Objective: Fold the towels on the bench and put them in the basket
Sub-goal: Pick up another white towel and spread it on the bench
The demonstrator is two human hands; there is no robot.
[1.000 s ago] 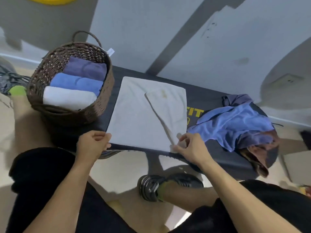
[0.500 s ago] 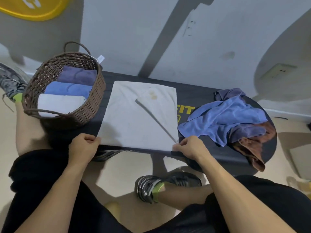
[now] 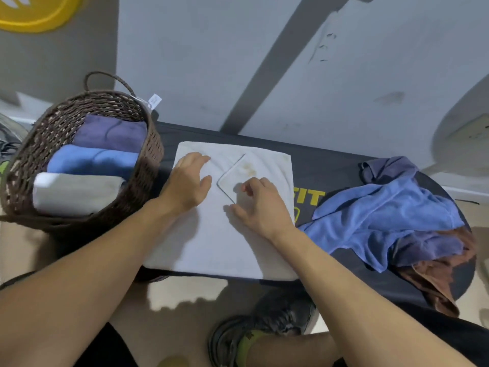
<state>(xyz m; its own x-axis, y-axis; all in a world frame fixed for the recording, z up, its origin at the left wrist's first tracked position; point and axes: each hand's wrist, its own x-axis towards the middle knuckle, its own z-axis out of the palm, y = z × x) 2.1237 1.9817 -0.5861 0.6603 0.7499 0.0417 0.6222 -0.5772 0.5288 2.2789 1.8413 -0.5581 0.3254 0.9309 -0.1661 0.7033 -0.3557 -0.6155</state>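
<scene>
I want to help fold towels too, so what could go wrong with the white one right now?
1. The white towel has one corner flap turned over near the right hand. If that stays bent, the fold may come out lumpy.
2. Its near edge hangs over the front of the bench, so a push from the left hand might slide it off.
3. The basket already holds three folded towels, so a bulky fold may fit badly.

Soft white cloth towel (image 3: 219,234), brown woven wicker basket (image 3: 148,144)
</scene>
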